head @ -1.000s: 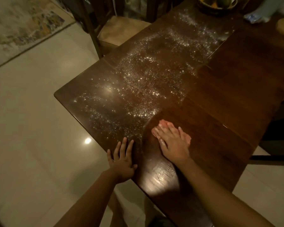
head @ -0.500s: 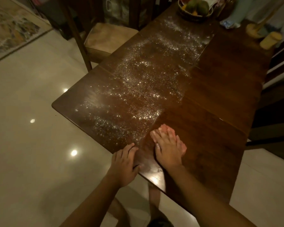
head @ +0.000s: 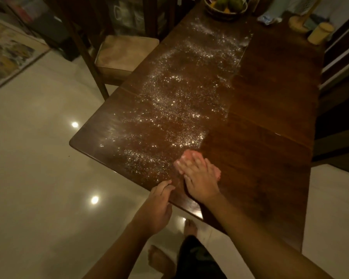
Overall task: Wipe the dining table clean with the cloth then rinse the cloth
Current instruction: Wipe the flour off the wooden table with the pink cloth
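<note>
Nearest, the left hand [head: 157,200] rests at the table's [head: 260,158] near edge, fingers loosely bent and gripping nothing. Just beyond it the right hand [head: 199,178] lies flat, fingers straight and together, pressing a pink cloth [head: 187,154] onto the wood (only its fringes show past the fingers). White powder [head: 169,109] speckles the table's left half from there to the far end. A chair [head: 125,51] stands at the left edge, a fruit bowl [head: 226,8] at the far edge.

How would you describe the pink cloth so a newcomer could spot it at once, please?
Find the dark wooden dining table. Near its closest edge, the right hand presses on the pink cloth, the only pink thing, beside scattered white powder.
</note>
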